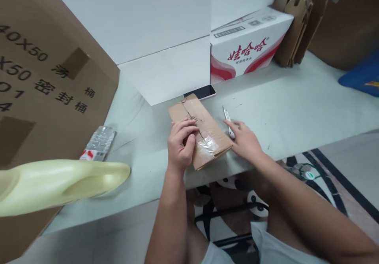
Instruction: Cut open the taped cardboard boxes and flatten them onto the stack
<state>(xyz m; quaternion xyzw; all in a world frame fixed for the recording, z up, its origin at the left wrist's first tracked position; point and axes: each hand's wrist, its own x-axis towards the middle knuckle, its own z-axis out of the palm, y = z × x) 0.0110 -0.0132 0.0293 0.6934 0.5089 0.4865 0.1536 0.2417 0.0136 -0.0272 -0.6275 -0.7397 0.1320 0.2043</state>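
Observation:
A small flat brown cardboard parcel (204, 131) sealed with clear tape lies on the pale table (296, 110) in front of me. My left hand (180, 145) rests on the parcel's near left part with fingers curled, pressing on it. My right hand (244, 139) lies on the table just right of the parcel, fingers around the handle of a small white utility knife (228, 122) whose blade end points away from me.
A phone (200, 92) lies behind the parcel. A white box with red print (245, 48) stands at the back; a large brown carton (44, 86) at left. A pale yellow plastic handle (59, 183) and a clear packet (99, 143) sit left. A blue object (361, 76) lies far right.

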